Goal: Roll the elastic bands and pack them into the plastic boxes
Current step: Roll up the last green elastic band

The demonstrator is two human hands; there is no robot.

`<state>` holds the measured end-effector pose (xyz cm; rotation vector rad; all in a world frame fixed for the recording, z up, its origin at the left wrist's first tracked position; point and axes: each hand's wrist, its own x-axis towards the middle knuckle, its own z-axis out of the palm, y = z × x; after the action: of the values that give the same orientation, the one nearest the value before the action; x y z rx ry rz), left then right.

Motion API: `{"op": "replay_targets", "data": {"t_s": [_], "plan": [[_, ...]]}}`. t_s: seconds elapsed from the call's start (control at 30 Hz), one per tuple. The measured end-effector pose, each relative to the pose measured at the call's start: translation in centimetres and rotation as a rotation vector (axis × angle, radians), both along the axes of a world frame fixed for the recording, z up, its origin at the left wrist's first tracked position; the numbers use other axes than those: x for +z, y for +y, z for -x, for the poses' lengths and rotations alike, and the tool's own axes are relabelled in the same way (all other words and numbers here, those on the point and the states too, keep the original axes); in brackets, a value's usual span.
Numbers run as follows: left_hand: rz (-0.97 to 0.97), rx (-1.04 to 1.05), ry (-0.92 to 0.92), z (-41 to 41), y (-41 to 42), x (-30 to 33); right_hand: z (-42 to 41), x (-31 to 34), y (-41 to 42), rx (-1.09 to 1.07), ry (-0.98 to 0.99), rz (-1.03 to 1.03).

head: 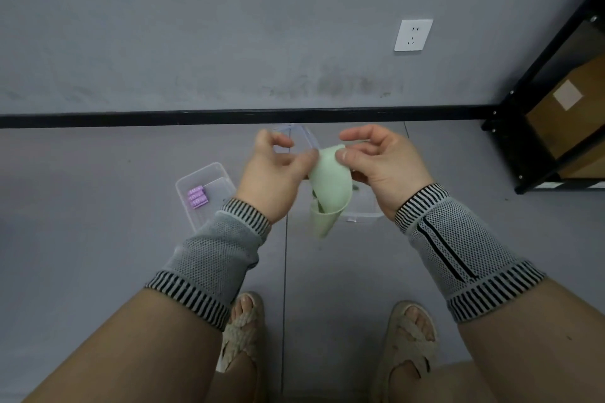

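A pale green elastic band (329, 186) hangs between my hands above the floor, its lower end curling into a loop. My left hand (275, 173) pinches its upper edge from the left. My right hand (379, 167) pinches the same top end between thumb and fingers. On the floor to the left stands a clear plastic box (204, 191) with rolled purple bands (195, 198) in it. A second clear box (360, 214) lies under my hands, mostly hidden, with a clear lid or box part (294, 137) showing behind my fingers.
The grey floor meets a grey wall at a black skirting strip (131, 118). A black metal shelf (550, 127) with cardboard boxes stands at the right. A white wall socket (413, 35) is above. My sandalled feet (244, 330) are at the bottom.
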<state>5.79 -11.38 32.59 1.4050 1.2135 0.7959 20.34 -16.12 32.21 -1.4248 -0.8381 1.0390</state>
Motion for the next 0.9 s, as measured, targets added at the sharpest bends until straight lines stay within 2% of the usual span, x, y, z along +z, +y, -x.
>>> {"op": "replay_targets", "data": {"t_s": [0.13,0.2,0.3,0.4,0.57,0.67,0.8,0.9], "plan": [[-0.215,-0.269,0.218,-0.1,-0.7,-0.1,-0.5,-0.3,0.2,-0.090,-0.002,0.021],[-0.373,-0.341,0.354,-0.1,-0.7,-0.4,-0.9,-0.5,0.2,-0.146,0.008,0.044],[-0.610,-0.317,0.461,0.1,-0.5,-1.1,-1.1,-0.3,0.2,-0.168,0.076,0.039],[-0.691,-0.210,0.431,0.0,-0.3,-1.3,-1.0,0.0,0.1,-0.125,0.113,0.010],[-0.529,-0.167,0.358,-0.3,-0.6,-0.8,-0.5,0.4,-0.1,-0.007,0.106,-0.026],[-0.419,-0.094,0.284,-0.6,-0.4,-0.9,-0.1,0.1,0.0,-0.048,0.015,-0.011],[-0.265,0.125,0.115,-0.6,0.4,-0.9,0.2,0.0,-0.1,-0.220,-0.313,0.022],[-0.185,0.221,0.012,-0.7,0.5,-0.9,1.0,-0.1,-0.6,-0.171,-0.575,0.100]]}}
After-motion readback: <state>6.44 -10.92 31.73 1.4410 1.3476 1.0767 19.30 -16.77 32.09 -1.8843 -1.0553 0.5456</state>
